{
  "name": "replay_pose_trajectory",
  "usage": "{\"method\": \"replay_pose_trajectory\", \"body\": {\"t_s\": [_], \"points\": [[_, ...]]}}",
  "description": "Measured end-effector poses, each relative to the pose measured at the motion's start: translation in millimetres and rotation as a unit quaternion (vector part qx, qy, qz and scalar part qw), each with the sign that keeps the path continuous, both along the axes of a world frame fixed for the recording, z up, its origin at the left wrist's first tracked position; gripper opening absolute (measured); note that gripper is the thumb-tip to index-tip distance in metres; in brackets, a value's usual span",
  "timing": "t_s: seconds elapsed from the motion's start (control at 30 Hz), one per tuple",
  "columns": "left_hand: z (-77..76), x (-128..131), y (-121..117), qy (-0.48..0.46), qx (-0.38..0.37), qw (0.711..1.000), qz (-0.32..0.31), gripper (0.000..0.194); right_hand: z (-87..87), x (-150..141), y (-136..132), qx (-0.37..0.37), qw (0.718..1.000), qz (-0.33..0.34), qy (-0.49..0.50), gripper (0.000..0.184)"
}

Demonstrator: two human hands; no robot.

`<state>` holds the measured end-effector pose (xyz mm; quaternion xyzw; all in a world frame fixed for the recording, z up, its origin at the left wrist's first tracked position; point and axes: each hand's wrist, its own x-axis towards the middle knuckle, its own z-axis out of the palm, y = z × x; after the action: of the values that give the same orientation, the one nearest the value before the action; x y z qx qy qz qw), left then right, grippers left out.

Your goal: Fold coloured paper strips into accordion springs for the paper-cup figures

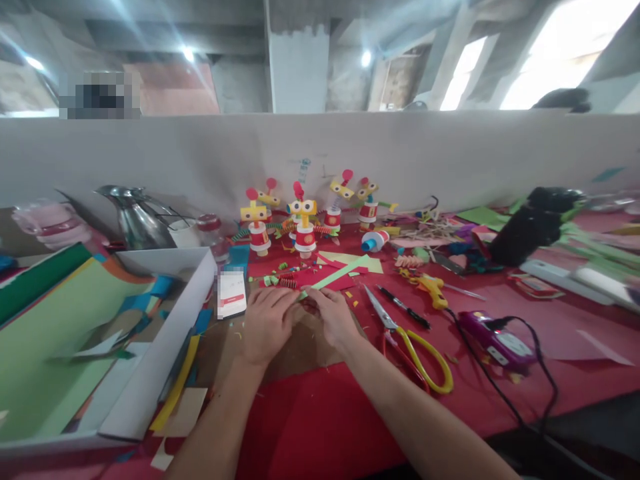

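Note:
My left hand (269, 320) and my right hand (331, 312) meet low over a brown board (305, 347), fingertips pinched together on the near end of a light green paper strip (345, 270). From there the strip runs away to the upper right, across red and pale yellow paper. Part of its held end is hidden under my fingers. Just beyond the left hand lie small coiled paper springs (287, 282), red-and-dark and green. To the right of my right hand are scissors (400, 333) with yellow and red handles and a black pen (403, 305).
Several paper-cup robot figures (305, 237) stand at the back. A white box (165, 340) of coloured paper is at the left, beside a phone (232, 293). Rightward lie a yellow glue gun (433, 291), a purple corded device (495, 340) and a black bottle (530, 227).

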<state>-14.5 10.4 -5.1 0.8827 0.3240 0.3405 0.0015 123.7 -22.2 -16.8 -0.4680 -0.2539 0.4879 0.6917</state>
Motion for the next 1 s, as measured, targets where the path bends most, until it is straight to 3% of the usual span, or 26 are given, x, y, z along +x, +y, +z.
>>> {"method": "replay_pose_trajectory", "body": {"t_s": [0.07, 0.2, 0.4, 0.57, 0.63, 0.7, 0.77, 0.83, 0.9, 1.0], "points": [[0.3, 4.3, 1.5, -0.026, -0.099, 0.994, 0.025, 0.026, -4.6, 2.4, -3.6, -0.010, 1.000, 0.019, -0.012, 0.026], [-1.9, 6.2, 9.2, -0.034, -0.311, 0.949, 0.042, 0.027, -9.9, 3.3, -10.0, -0.017, 0.999, 0.026, -0.043, 0.029], [-2.5, -4.3, 20.2, -0.065, -0.362, 0.930, -0.017, 0.025, 6.2, 43.3, -8.3, -0.009, 0.996, -0.072, -0.046, 0.025], [0.2, -6.7, 20.5, -0.116, -0.395, 0.911, -0.007, 0.023, 25.7, 102.9, -9.3, 0.032, 0.973, -0.228, -0.014, 0.026], [1.0, -6.3, 20.1, -0.222, -0.431, 0.875, 0.008, 0.023, 31.2, 111.7, -9.8, 0.055, 0.956, -0.289, -0.010, 0.024], [2.2, -4.9, 19.1, -0.360, -0.492, 0.793, -0.011, 0.023, 32.8, 102.7, -10.1, 0.060, 0.950, -0.302, -0.040, 0.024], [3.7, -1.9, 16.9, -0.469, -0.544, 0.693, -0.057, 0.022, 29.5, 77.3, -10.7, 0.022, 0.972, -0.196, -0.128, 0.035], [4.8, 2.8, 13.4, -0.528, -0.567, 0.627, -0.088, 0.024, 22.5, 44.1, -11.8, 0.001, 0.966, 0.000, -0.259, 0.039], [4.6, 8.2, 9.5, -0.556, -0.572, 0.597, -0.092, 0.026, 14.0, 14.4, -12.7, 0.029, 0.920, 0.135, -0.366, 0.028], [1.7, 13.8, 6.8, -0.572, -0.574, 0.580, -0.082, 0.031, 3.1, -6.4, -12.3, 0.036, 0.868, 0.166, -0.467, 0.019]]}}
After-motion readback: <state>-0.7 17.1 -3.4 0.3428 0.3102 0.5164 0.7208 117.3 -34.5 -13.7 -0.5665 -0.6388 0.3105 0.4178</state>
